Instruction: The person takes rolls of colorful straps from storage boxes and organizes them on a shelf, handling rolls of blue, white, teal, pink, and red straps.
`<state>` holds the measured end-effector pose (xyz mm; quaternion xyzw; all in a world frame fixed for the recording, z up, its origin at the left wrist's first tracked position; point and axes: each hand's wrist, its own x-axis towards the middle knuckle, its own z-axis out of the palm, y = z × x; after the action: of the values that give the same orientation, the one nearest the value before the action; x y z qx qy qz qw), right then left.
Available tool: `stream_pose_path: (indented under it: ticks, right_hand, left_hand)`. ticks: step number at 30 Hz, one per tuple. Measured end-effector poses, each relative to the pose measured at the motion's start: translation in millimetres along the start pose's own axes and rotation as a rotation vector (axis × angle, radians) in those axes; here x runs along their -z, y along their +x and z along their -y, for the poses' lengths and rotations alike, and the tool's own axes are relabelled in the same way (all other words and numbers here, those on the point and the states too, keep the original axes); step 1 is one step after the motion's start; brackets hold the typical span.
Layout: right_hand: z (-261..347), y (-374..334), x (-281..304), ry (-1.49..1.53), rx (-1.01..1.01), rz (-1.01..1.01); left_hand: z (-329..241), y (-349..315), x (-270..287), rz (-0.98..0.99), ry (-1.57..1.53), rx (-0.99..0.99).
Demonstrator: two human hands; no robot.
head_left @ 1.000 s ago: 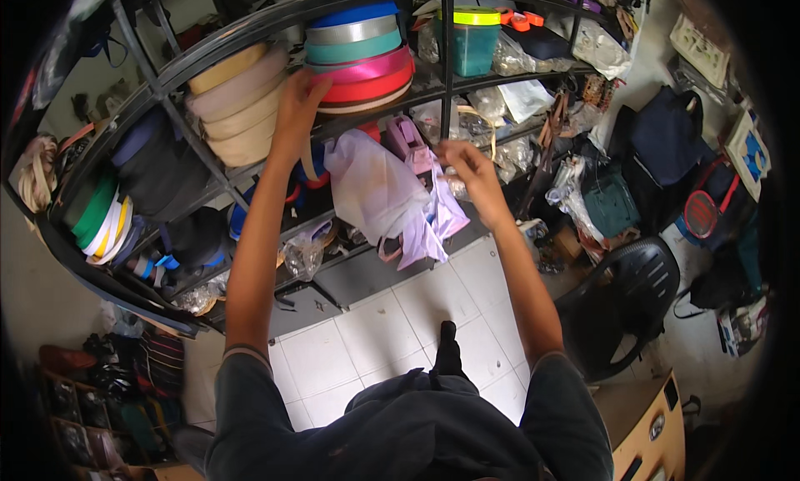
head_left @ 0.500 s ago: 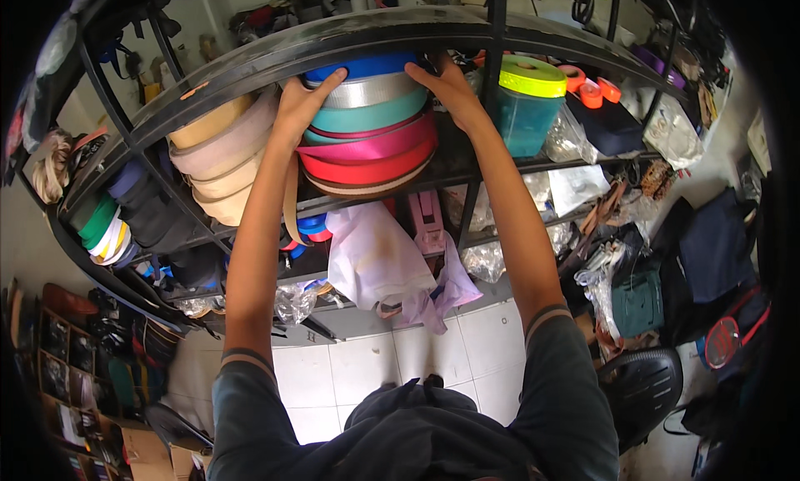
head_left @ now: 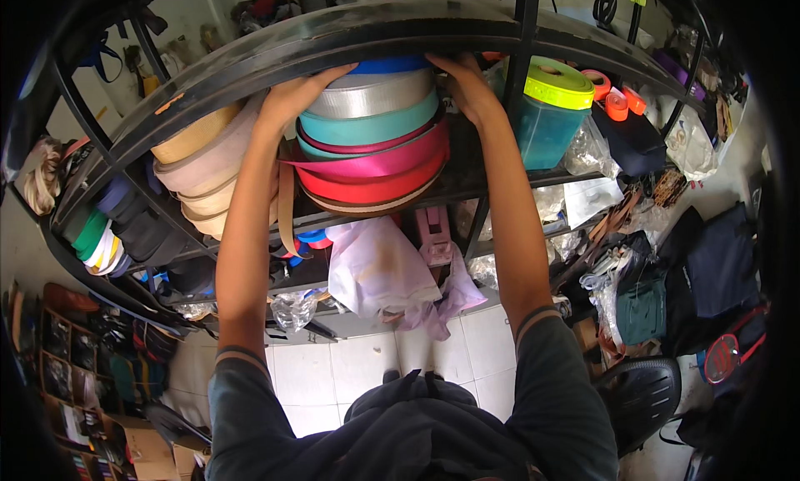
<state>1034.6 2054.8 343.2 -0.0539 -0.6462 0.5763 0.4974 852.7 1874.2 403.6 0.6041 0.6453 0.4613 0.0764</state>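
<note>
A stack of webbing rolls stands on the shelf in front of me. From the top down come a blue roll [head_left: 388, 65], a silver-grey roll [head_left: 379, 96], a teal roll [head_left: 371, 124], a pink roll [head_left: 387, 160] and a red roll [head_left: 375, 185], with a brown-edged one at the bottom. My left hand [head_left: 293, 97] holds the blue roll's left side, thumb along its edge. On its right side my right hand [head_left: 468, 85] grips it, thumb toward the roll. The other fingers of both hands are hidden behind the stack and the upper shelf's edge.
The upper shelf's black edge [head_left: 392, 35] hangs just above my hands. Beige rolls [head_left: 204, 177] stand left; a teal container [head_left: 550, 131] under a neon-yellow roll [head_left: 557, 84] stands right, past a black post. A whitish cloth [head_left: 379, 268] hangs below. A black chair [head_left: 642, 398] is lower right.
The stack appears larger and nearer in view, and the upper shelf edge covers more of the blue roll. Both hands stay at its sides, a little farther apart, with the thumbs less visible.
</note>
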Motion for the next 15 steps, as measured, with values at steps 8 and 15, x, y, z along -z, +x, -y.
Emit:
stream_pose_path:
  ticks: [8, 15]
  right_hand:
    - [-5.0, -2.7, -8.2, 0.246, 0.115, -0.056]
    - [-12.7, 6.4, -1.1, 0.414, 0.229, -0.061]
  left_hand:
    - [38.5, 40.3, 12.9, 0.138, 0.121, -0.227]
    - [63.0, 74.8, 11.1, 0.068, 0.11, -0.472]
